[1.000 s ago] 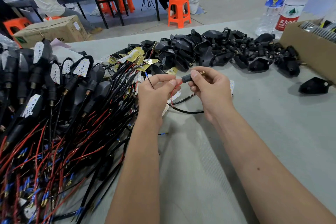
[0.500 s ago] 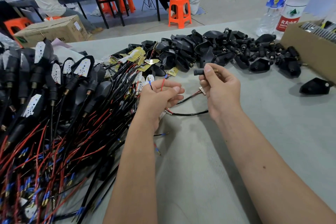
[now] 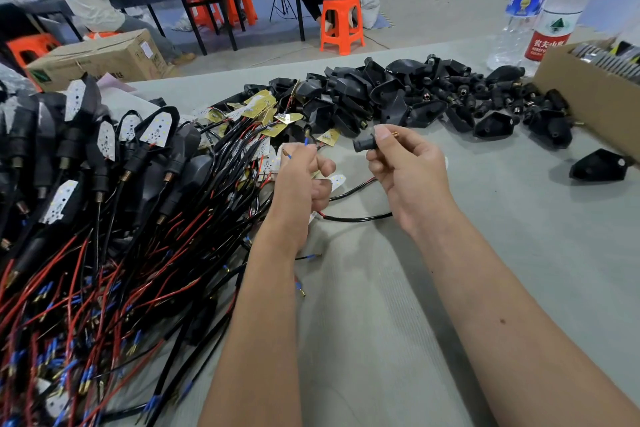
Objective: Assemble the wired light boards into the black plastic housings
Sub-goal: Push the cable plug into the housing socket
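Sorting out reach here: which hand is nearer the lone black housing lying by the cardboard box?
Right. The right hand is to the left of the lone housing; the left hand is farther left.

The loose housings (image 3: pixel 398 94) are black plastic with a dull semi-gloss sheen, some with coppery metal threads poking out. The little sleeve (image 3: pixel 364 144) in the right hand (image 3: pixel 408 170) looks like matt black rubber or plastic, brass-coloured threaded tip. Wires (image 3: pixel 104 288) have smooth shiny red and black insulation, blue plastic ferrules. The tabletop (image 3: pixel 398 322) is a grey, matt, cloth-like mat. Box (image 3: pixel 595 100) is plain brown cardboard; bottles (image 3: pixel 540 10) are clear glossy plastic.
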`<action>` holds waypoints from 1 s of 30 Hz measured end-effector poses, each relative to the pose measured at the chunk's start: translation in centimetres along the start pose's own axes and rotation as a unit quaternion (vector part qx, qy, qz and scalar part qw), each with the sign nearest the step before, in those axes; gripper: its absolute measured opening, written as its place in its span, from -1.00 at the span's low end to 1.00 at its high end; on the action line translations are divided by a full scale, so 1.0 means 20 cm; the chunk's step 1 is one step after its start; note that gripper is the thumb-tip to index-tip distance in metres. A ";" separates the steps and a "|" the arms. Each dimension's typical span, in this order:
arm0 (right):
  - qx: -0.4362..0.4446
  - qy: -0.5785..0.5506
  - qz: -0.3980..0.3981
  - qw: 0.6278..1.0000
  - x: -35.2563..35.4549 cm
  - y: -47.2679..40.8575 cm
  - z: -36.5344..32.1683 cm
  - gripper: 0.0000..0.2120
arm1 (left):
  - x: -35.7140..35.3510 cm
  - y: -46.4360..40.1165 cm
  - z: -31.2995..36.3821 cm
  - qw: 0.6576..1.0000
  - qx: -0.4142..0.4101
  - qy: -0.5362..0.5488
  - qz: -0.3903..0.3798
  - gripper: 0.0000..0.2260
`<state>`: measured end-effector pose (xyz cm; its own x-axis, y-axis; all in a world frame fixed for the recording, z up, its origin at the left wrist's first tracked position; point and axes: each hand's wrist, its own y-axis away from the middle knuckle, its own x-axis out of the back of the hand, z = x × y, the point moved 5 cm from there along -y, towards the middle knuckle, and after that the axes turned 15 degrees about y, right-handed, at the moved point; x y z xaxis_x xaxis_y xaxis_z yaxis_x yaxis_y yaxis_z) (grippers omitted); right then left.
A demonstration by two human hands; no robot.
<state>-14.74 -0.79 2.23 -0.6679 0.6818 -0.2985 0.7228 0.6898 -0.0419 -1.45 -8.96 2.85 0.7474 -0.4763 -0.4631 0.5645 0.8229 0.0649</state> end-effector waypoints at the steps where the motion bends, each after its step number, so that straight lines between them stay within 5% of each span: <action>1: 0.002 0.021 -0.013 1.000 0.00 0.00 -0.01 -0.90 | 0.00 0.00 0.00 1.000 0.006 -0.017 -0.005 -0.84; 4: 0.018 0.091 -0.065 0.994 -0.03 0.01 -0.02 -0.75 | -0.01 0.01 -0.02 0.994 0.008 -0.105 -0.019 -0.82; 11: 0.132 0.278 -0.115 0.944 -0.08 0.04 -0.02 -0.87 | -0.09 0.05 -0.03 0.979 -0.011 -0.183 -0.094 -0.84; 15: 0.124 0.263 -0.089 0.953 -0.06 0.04 -0.03 -0.89 | -0.07 0.04 -0.03 0.977 -0.030 -0.190 -0.088 -0.82; 22: 0.065 0.221 -0.023 0.973 0.00 0.01 -0.02 -0.87 | -0.01 0.01 0.04 0.959 -0.197 -0.200 -0.031 -0.94; 26: 0.023 0.215 0.005 0.976 -0.01 0.01 0.01 -0.68 | 0.00 0.01 0.05 0.965 -0.204 -0.165 -0.007 -0.93; 30: -0.044 0.088 0.029 0.995 0.01 -0.01 0.02 -0.80 | 0.02 0.01 0.04 0.965 -0.198 -0.172 0.007 -0.97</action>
<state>-14.87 -0.89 1.77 -0.6516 0.7481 -0.1255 0.7480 0.6612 0.0572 -0.79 -9.21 3.32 0.8646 -0.4826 -0.1401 0.4259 0.8517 -0.3052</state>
